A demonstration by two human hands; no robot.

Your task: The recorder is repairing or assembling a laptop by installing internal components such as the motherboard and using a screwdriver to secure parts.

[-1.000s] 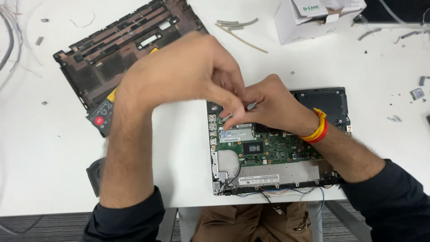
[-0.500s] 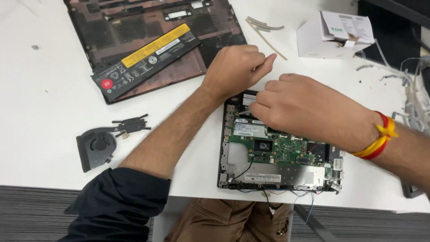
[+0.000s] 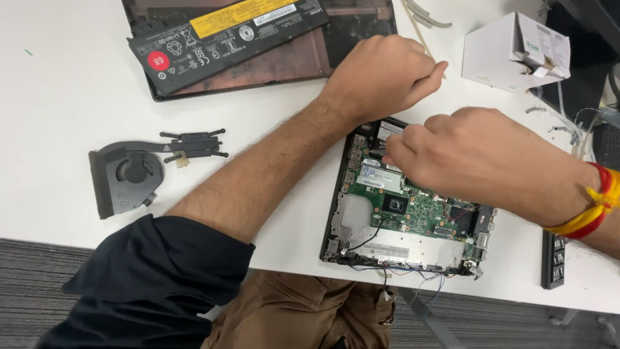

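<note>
An opened black laptop chassis point(image 3: 334, 220) lies at the table's near edge, its green motherboard point(image 3: 420, 213) bare. My left hand point(image 3: 381, 77) is curled into a loose fist over the chassis' far left corner; its fingertips are hidden. My right hand point(image 3: 478, 155), with a red and yellow band point(image 3: 591, 207) on the wrist, reaches in from the right. Its fingertips are pinched together on a small part at the board's far left end. What they grip is hidden.
A black battery point(image 3: 226, 32) rests on the removed bottom cover point(image 3: 284, 61) at the back. A black fan with heat pipe point(image 3: 126, 178) lies to the left. A white box point(image 3: 510, 52) stands back right, and a black strip point(image 3: 557, 258) lies right of the chassis.
My head has turned, so the fan came into view and the cover slid upward. My left hand has drawn a little away from the right, which stays on the board's far end.
</note>
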